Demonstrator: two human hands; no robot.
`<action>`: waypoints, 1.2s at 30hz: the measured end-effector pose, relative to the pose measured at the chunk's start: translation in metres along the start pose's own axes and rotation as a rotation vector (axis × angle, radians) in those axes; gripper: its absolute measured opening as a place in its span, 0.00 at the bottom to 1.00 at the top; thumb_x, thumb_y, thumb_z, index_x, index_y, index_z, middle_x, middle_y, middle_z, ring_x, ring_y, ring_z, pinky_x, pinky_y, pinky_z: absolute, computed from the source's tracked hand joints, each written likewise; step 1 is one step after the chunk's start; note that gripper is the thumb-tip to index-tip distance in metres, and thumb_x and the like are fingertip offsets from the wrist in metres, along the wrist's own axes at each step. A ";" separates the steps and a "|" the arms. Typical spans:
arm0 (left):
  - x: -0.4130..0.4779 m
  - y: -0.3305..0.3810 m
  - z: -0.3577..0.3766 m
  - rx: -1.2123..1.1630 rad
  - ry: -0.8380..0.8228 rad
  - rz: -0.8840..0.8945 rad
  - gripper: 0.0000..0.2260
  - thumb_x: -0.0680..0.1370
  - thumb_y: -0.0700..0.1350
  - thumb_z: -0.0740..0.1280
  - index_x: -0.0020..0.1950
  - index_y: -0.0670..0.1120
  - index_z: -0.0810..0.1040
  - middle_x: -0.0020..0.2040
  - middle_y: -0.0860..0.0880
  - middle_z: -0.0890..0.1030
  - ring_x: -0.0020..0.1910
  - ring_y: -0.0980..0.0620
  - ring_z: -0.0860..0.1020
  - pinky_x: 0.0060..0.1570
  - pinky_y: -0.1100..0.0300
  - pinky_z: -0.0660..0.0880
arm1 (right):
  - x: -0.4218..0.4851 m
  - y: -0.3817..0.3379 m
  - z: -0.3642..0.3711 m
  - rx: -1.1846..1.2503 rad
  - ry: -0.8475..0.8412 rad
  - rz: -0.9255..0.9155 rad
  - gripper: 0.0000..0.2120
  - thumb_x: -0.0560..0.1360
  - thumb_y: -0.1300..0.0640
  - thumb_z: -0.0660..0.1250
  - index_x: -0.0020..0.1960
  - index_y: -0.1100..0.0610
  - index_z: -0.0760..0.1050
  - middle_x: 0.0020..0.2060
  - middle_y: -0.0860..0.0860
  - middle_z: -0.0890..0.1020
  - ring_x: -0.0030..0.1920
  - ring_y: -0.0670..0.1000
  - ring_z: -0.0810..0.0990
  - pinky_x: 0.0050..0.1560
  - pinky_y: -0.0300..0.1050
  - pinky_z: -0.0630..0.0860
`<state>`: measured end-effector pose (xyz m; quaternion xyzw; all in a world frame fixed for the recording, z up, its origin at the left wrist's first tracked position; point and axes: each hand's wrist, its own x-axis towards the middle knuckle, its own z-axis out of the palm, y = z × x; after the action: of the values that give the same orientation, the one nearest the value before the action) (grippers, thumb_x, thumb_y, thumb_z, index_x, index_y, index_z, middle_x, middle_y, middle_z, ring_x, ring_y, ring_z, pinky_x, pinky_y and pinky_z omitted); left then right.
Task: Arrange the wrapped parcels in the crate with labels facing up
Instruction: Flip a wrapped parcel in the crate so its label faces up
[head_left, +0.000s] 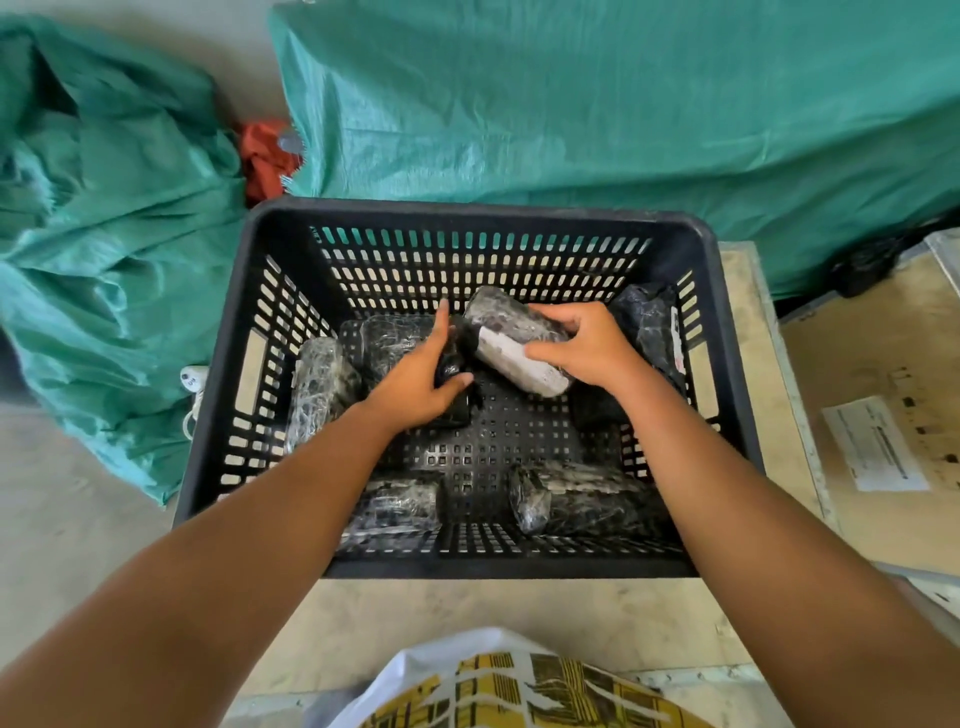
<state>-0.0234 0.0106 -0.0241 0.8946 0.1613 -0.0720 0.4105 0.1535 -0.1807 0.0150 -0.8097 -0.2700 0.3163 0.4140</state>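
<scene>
A black slotted plastic crate holds several black parcels wrapped in clear film. My right hand grips one parcel above the crate's middle, tilted, with its white label side showing. My left hand is closed on a small dark parcel just left of it. One parcel leans against the left wall and another stands in the far right corner with a label edge on its side. Two parcels lie by the near wall.
The crate stands on a pale wooden box. Green woven sacks fill the back and left, with red cloth between them. Another wooden box with a paper sheet is at the right. A white and yellow bag lies at the bottom edge.
</scene>
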 end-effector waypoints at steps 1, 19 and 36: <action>0.001 0.003 0.000 -0.011 0.025 0.024 0.48 0.80 0.54 0.68 0.78 0.62 0.29 0.78 0.42 0.67 0.58 0.46 0.81 0.59 0.53 0.75 | 0.001 0.002 -0.003 0.053 -0.014 0.017 0.27 0.68 0.62 0.80 0.67 0.57 0.81 0.48 0.36 0.86 0.47 0.38 0.85 0.48 0.36 0.81; 0.013 0.022 -0.008 -0.157 -0.065 0.150 0.49 0.78 0.52 0.71 0.78 0.67 0.32 0.79 0.49 0.65 0.71 0.48 0.72 0.70 0.53 0.67 | -0.003 -0.014 -0.034 0.415 -0.173 0.188 0.18 0.74 0.61 0.76 0.61 0.47 0.83 0.55 0.53 0.87 0.53 0.53 0.87 0.47 0.47 0.84; 0.029 0.041 0.037 0.055 -0.277 -0.225 0.50 0.77 0.49 0.72 0.81 0.56 0.32 0.66 0.43 0.79 0.51 0.48 0.79 0.52 0.56 0.76 | 0.005 0.020 0.010 -0.274 -0.042 0.207 0.46 0.64 0.56 0.85 0.78 0.45 0.68 0.82 0.62 0.46 0.82 0.61 0.48 0.80 0.53 0.52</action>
<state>0.0179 -0.0360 -0.0268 0.8634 0.2000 -0.2444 0.3934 0.1533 -0.1824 -0.0079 -0.8754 -0.2342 0.3341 0.2591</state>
